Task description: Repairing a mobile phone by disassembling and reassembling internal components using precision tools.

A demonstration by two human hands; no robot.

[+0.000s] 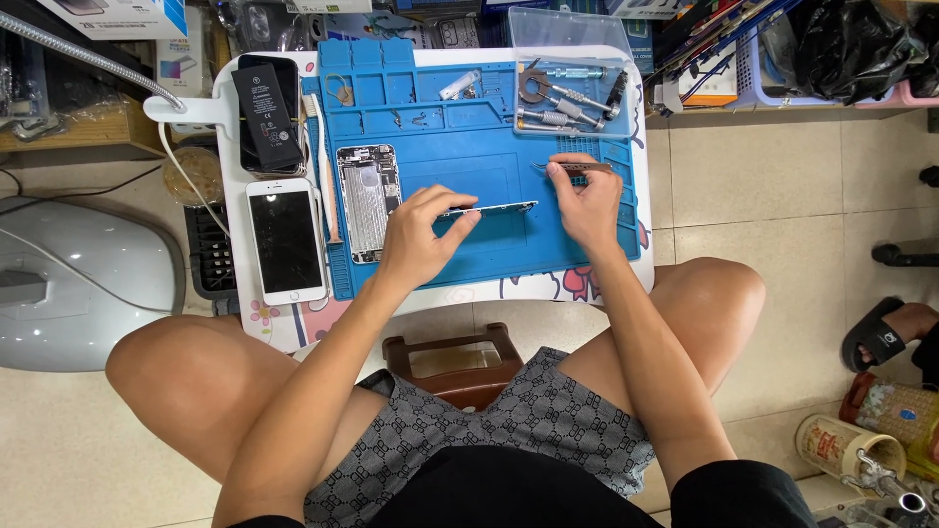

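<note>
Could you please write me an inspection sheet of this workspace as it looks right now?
Surface: blue repair mat on a small white table.
Job's things: thin phone part; tweezers; opened phone shell.
Clutter: white phone, black battery, clear tool tray.
Grippers: left hand holds the thin phone part on edge; right hand grips the tweezers.
Cables: white cable beside the lamp arm.
Surroundings: tiled floor, grey case, a sandalled foot.

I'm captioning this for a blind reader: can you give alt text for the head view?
A seated person's left hand holds a thin phone panel on edge over a blue repair mat, while the right hand grips tweezers. An opened phone body lies alongside.
</note>
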